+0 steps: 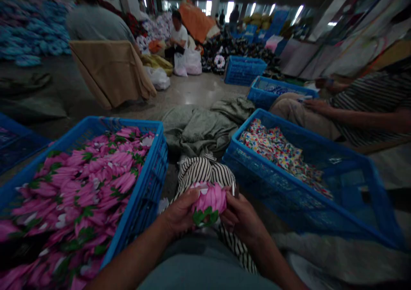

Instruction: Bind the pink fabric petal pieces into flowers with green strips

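Above my lap, a pink fabric flower piece (210, 199) with green leaf shapes along its lower edge lies between my hands. My left hand (181, 210) is closed on its left side. At its right side is my right hand (239, 215), fingers closed around small thread snips (235, 189) whose two narrow metal blades point up; these fingers also touch the fabric. Many similar pink and green pieces (93, 170) fill the blue crate (160, 140) at my left. Striped cloth (205, 170) covers my legs under the work.
A blue crate (236, 146) at my right holds multicoloured printed fabric pieces (276, 148). Beside it sits a person in a striped top (372, 106). Grey-green sacking (199, 127) lies ahead. Another person sits at a cloth-draped chair (109, 71), front left.
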`<action>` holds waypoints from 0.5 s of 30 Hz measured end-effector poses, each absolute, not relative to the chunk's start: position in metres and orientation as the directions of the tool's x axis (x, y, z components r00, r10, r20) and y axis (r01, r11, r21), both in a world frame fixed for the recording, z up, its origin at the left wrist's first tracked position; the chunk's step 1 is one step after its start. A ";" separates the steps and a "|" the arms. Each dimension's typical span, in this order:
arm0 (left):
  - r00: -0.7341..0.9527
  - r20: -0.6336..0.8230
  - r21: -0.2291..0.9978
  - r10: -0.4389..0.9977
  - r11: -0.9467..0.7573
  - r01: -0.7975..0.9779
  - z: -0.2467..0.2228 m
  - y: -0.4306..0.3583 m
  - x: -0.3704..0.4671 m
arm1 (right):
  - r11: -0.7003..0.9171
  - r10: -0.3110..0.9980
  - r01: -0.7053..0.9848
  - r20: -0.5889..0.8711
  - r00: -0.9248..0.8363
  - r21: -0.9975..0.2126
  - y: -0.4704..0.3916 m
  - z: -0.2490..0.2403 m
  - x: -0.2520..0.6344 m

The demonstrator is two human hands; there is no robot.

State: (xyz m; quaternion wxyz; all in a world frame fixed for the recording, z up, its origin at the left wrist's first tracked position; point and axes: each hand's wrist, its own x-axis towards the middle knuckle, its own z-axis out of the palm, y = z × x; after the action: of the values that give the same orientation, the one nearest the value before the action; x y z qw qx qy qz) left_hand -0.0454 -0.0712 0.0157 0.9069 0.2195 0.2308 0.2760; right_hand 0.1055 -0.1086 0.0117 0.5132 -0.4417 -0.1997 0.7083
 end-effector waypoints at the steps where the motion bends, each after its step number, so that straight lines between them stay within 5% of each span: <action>1: 0.785 -0.285 0.569 0.549 0.756 -0.322 0.017 -0.072 -0.049 | -0.434 0.884 -0.601 -0.447 -0.139 -0.671 -0.111 0.012 0.104; 5: 0.810 -0.327 0.671 0.487 0.723 -0.163 0.025 -0.078 -0.060 | -0.597 0.776 -0.620 -0.563 -0.286 -0.509 -0.121 0.004 0.096; 11: 0.756 -0.360 0.506 0.547 0.795 -0.334 0.026 -0.089 -0.062 | -0.701 0.696 -0.572 -0.584 -0.418 -0.427 -0.127 0.000 0.073; 13: 0.684 -0.420 0.584 0.596 0.755 -0.300 0.034 -0.085 -0.070 | -0.769 0.635 -0.500 -0.572 -0.520 -0.399 -0.126 0.005 0.068; 15: 0.452 -0.443 0.790 0.774 0.575 -0.210 0.049 -0.075 -0.087 | -0.791 0.612 -0.471 -0.532 -0.585 -0.391 -0.126 0.008 0.070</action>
State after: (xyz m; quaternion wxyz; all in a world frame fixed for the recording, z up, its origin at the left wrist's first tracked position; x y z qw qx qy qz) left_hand -0.0875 -0.0753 0.0491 0.7827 0.3370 0.4185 0.3142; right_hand 0.0699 -0.1261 0.0084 0.3063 -0.3370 -0.1041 0.8842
